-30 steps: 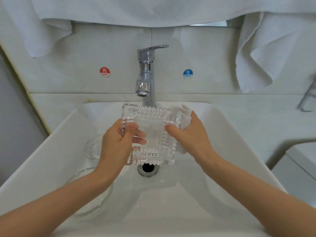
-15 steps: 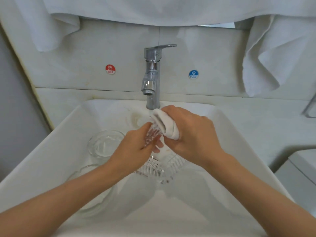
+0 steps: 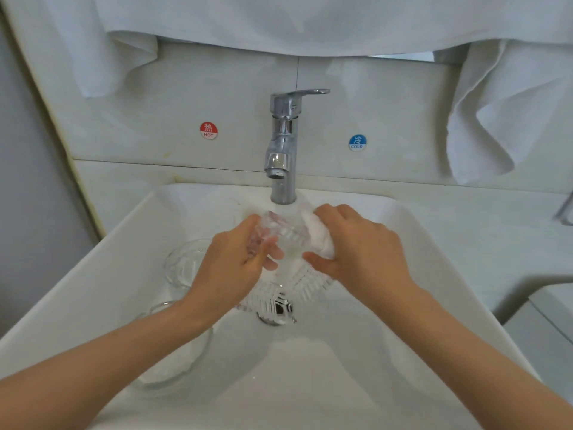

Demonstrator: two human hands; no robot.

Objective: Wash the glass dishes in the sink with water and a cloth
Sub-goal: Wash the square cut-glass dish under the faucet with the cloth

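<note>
left hand (image 3: 235, 259): centre frame, fingers curled round left edge of cut-glass dish (image 3: 279, 231)
right hand (image 3: 362, 252): centre right, pinches wadded white cloth (image 3: 319, 234) against dish's right side, thumb underneath
dish: tilted, held off the basin floor, just below faucet (image 3: 283, 144) spout, ribbed lower edge over drain (image 3: 277, 310)
other glass: small round bowl (image 3: 183, 262) just left of left hand; larger bowl (image 3: 173, 361) lower left, partly under left forearm; both on sink (image 3: 310, 383) floor
step (judged): wiping the dish with the cloth; bowls probably yet to do
water: flow not discernible
risk 1: dish slipping from left-hand grip and striking basin or drain; cause: wet faceted glass, one-sided hold, cloth pushing from the other side
risk 2: top edge knocking the spout if lifted; cause: very little gap there
risk 3: forearm dropping onto larger bowl, glass on glass
open room: lower centre and right of basin
tight: upper centre at faucet, left side taken by bowls
edges: sink rims left and right well apart from both hands
</note>
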